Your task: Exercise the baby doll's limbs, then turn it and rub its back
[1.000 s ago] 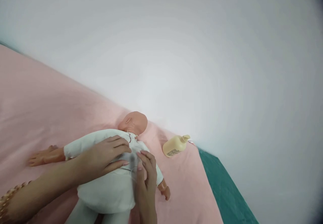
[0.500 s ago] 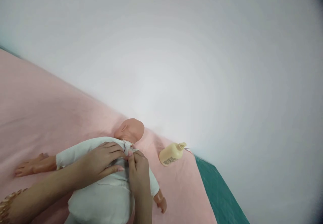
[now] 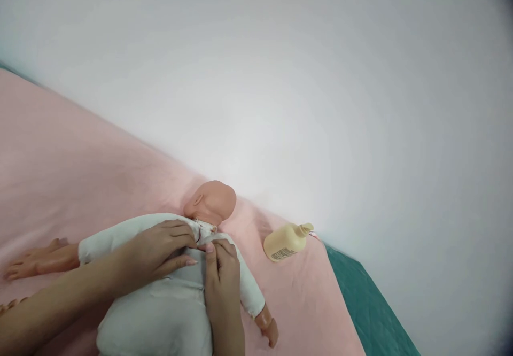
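Observation:
A baby doll (image 3: 160,318) with a white cloth body lies on a pink sheet, its head toward the wall and its arms spread. My left hand (image 3: 166,249) rests across the upper part of the cloth body, fingers slightly bent and thumb held apart from them. Just below the doll's neck, my right hand (image 3: 224,270) has thumb and fingers pressed together against the cloth. What lies between them is too small to make out. The fingertips of both hands meet there. A dark curved mark shows on the cloth by the neck.
To the right of the doll, a pale yellow pump bottle (image 3: 285,242) stands on the pink sheet (image 3: 312,302). A green cover (image 3: 372,302) shows past the sheet's right edge. A plain white wall (image 3: 280,105) rises behind.
The view has shifted a little, so the doll's head and the bottle appear farther right. Both hands stay at the same spot below the neck, with slight finger movement.

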Demonstrator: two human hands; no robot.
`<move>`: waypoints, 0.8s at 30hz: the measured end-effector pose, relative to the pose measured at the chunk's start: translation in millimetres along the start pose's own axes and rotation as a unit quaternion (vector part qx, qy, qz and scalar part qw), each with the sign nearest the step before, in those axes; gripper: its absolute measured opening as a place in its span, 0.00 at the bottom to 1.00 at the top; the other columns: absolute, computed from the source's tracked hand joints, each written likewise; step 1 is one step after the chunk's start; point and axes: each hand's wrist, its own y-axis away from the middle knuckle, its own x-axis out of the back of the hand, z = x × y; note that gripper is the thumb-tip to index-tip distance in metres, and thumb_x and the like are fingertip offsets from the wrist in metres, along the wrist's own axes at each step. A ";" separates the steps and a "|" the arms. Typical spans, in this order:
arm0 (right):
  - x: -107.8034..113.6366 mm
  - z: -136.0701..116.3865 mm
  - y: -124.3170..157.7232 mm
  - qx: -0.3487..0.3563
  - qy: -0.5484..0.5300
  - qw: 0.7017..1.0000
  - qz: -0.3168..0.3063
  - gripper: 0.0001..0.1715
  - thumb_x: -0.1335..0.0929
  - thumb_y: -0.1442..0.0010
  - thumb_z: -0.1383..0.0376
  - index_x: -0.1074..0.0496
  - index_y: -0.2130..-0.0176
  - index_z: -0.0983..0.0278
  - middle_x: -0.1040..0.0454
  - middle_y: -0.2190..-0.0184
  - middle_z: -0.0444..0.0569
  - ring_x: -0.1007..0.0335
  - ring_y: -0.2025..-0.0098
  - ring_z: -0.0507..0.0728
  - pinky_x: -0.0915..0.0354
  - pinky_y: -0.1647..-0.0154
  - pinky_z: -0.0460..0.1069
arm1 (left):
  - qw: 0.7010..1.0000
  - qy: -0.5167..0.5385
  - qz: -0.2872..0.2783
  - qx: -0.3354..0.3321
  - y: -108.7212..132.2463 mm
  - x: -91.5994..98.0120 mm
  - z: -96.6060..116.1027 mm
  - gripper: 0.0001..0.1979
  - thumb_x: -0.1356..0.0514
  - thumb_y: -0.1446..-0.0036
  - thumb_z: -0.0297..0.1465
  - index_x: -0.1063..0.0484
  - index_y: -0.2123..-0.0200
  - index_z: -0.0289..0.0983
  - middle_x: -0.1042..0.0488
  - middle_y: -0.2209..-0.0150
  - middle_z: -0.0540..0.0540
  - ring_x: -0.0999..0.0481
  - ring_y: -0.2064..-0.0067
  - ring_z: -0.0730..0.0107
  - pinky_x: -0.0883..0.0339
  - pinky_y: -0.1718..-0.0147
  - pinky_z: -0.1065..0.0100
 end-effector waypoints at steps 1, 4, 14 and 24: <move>0.1 0.2 0.7 0.006 -0.002 1.000 0.008 0.22 0.43 0.28 0.56 0.28 0.65 0.61 0.26 0.61 0.49 0.34 0.51 0.58 0.43 0.44 0.53 | 1.000 -0.003 0.012 -0.004 -0.4 1.1 1.9 0.12 0.46 0.32 0.38 0.25 0.56 0.41 0.23 0.57 0.49 0.26 0.54 0.62 0.37 0.49 0.62; 1.1 0.4 1.9 0.027 0.001 0.999 0.023 0.20 0.43 0.29 0.57 0.26 0.60 0.60 0.26 0.56 0.49 0.35 0.48 0.57 0.43 0.43 0.53 | 0.998 -0.017 0.053 -0.013 -0.3 3.5 5.6 0.14 0.49 0.32 0.38 0.27 0.53 0.39 0.24 0.54 0.48 0.28 0.51 0.60 0.36 0.47 0.62; 3.5 -0.8 1.1 -0.006 0.030 0.999 -0.024 0.19 0.42 0.28 0.57 0.25 0.52 0.58 0.27 0.49 0.49 0.37 0.43 0.58 0.43 0.38 0.57 | 0.996 -0.084 0.030 0.011 5.8 -2.7 -8.2 0.19 0.48 0.30 0.45 0.29 0.46 0.41 0.25 0.48 0.47 0.30 0.45 0.61 0.38 0.44 0.62; 38.2 -28.3 20.3 0.061 0.183 0.981 -0.021 0.20 0.41 0.30 0.61 0.29 0.43 0.57 0.27 0.44 0.50 0.33 0.41 0.59 0.34 0.40 0.56 | 0.992 -0.115 0.021 -0.044 1.1 33.7 43.6 0.14 0.47 0.31 0.39 0.24 0.51 0.44 0.23 0.50 0.50 0.26 0.48 0.61 0.32 0.47 0.62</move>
